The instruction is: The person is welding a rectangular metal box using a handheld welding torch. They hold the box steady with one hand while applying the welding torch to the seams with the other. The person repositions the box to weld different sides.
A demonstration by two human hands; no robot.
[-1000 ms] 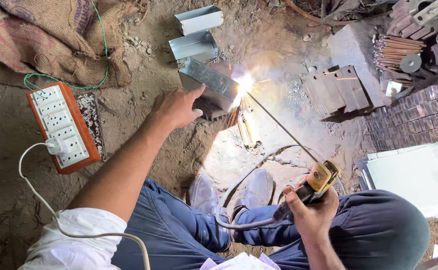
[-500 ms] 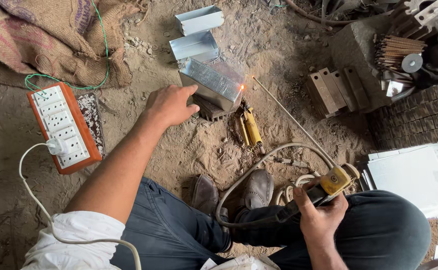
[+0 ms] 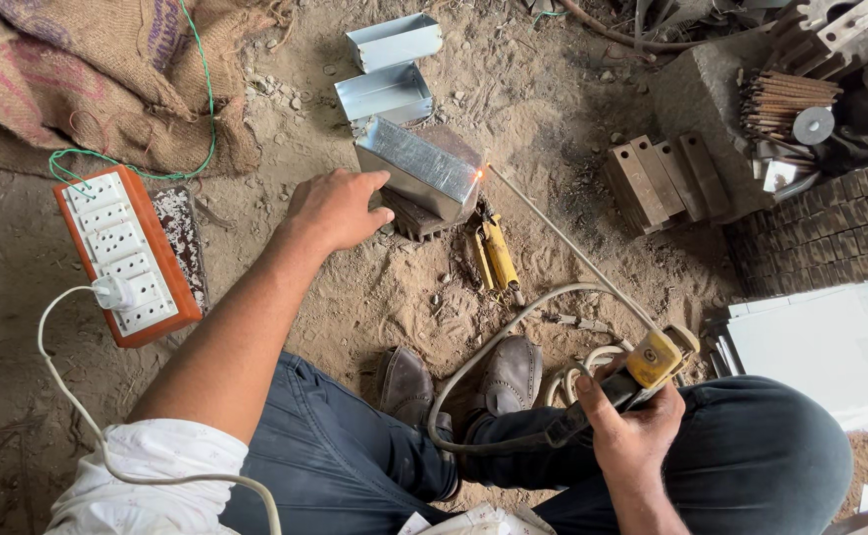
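The left hand (image 3: 335, 206) lies palm down, fingers loosely spread, its fingertips touching the near end of a shiny metal channel piece (image 3: 416, 166); it grips nothing. The right hand (image 3: 632, 426) is clenched around a yellow electrode holder (image 3: 652, 362), raised above the right knee.

At far left, a burlap sack (image 3: 107, 79) lies crumpled on the dirt, with a green wire (image 3: 196, 99) looping across it. Below it sits an orange-edged socket board (image 3: 127, 253) with a white face, a white plug (image 3: 115, 292) pushed into it and its white cord curling towards the person. The left arm reaches out nearly straight from a white sleeve. The metal channel piece rests tilted on a dark block at centre, with two similar pieces (image 3: 389, 64) lying beyond it. A thin welding rod (image 3: 572, 248) runs from the holder up to the piece's right corner, where a small orange glow shows. A yellow clamp (image 3: 498, 253) lies on the ground just beside it. At right stand brown blocks (image 3: 666, 178) and a bundle of rods (image 3: 785, 99).
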